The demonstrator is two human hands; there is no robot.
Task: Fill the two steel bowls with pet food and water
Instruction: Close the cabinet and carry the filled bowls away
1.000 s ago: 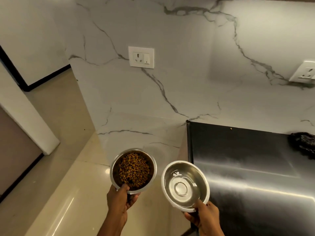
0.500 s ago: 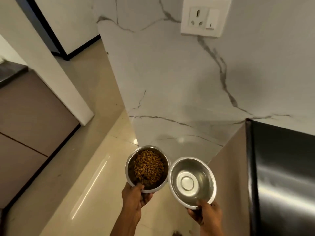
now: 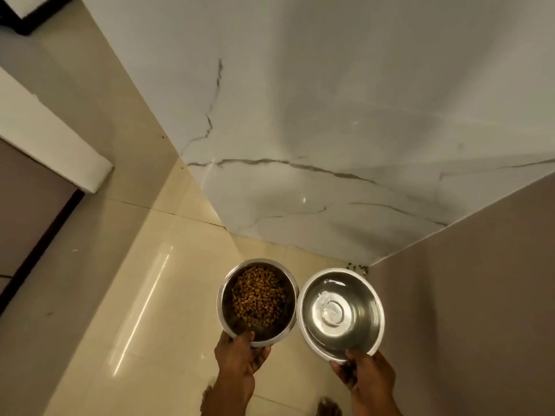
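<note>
Here, setting: both bowls are held in the air above a glossy cream tiled floor (image 3: pixel 144 295), near the corner where a veined marble wall (image 3: pixel 330 115) meets a taupe panel (image 3: pixel 465 310).
Food bowl (image 3: pixel 225 304): steel, round, on the left, tilted slightly toward the viewer.
Contents: brown kibble (image 3: pixel 259 297) heaped over the base, well below the rim.
Water bowl (image 3: pixel 368 295): steel, just beside the food bowl, rims almost touching.
Contents: a shallow clear liquid (image 3: pixel 332 312) seems to lie over the base; the level cannot be told.
Left hand (image 3: pixel 237 358): grips the food bowl at its near rim, thumb hooked over the edge.
Right hand (image 3: pixel 368 375): grips the water bowl at its near rim, fingers underneath.
Floor corner: a few dark bits (image 3: pixel 357 268) lie against the wall.
</note>
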